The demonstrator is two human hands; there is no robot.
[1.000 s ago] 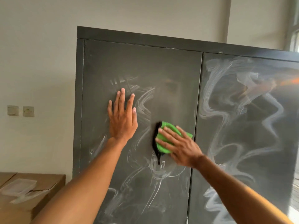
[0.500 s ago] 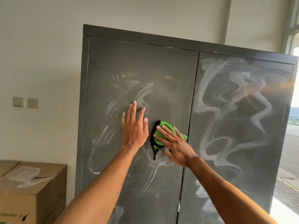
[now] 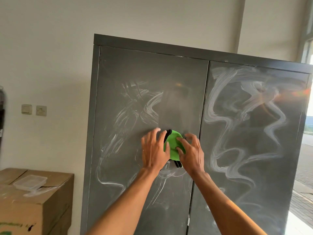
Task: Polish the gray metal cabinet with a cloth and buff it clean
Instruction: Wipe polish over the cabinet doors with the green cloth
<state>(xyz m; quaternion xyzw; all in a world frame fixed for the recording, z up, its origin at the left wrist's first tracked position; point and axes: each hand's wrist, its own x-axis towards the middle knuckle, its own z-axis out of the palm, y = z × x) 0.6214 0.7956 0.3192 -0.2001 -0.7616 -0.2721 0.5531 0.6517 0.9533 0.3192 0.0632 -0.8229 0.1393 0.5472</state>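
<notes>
**Gray metal cabinet [image 3: 152,78] streaked on both doors**

It stands against the wall, filling the view from centre to 3 o'clock, with white polish streaks [image 3: 218,106] swirled across it. A green microfibre cloth with black edging [image 3: 173,147] lies against the left door. The left hand [image 3: 154,154] at the cloth's 9 o'clock and the right hand [image 3: 192,156] at its 3 o'clock grip it with curled fingers. A brown cardboard box [image 3: 42,209] sits at 8 o'clock.

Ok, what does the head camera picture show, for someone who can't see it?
A person's left hand and right hand hold a green cloth against the left door of a gray metal cabinet. White swirly smears streak both doors; a cardboard box stands left.
</notes>
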